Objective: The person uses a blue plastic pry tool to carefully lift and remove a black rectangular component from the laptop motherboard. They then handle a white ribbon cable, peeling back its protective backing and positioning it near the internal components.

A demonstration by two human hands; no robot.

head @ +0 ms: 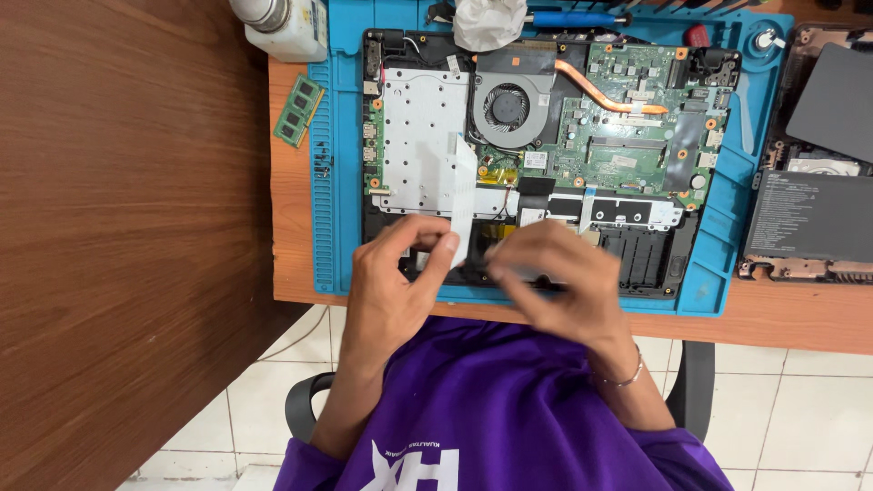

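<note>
Nearest to me is my purple shirt [509, 409], and past it the near edge of the wooden table [800, 318]. My left hand [396, 286] is at the near edge of the opened laptop [536, 155], thumb and forefinger pinched on the near end of a white flat ribbon cable [463, 186] that runs away from me over the silver metal plate [423, 127]. My right hand [559, 277] sits just right of it, fingers curled down onto the near part of the laptop; it is blurred, so I cannot tell whether it grips anything. A thin bracelet [627, 373] shows on that wrist.

The laptop lies on a blue work mat [727, 227]. Beyond my hands are the round cooling fan [507, 105], a copper heat pipe [605, 91] and the green circuit board [637, 127] to its right. Left of the mat, a green memory module [298, 111] lies on the table. To the right is a second opened device [814, 182] with dark panels. At the far edge are a white bottle [282, 25], a crumpled white cloth [489, 23] and a blue-handled screwdriver [577, 18].
</note>
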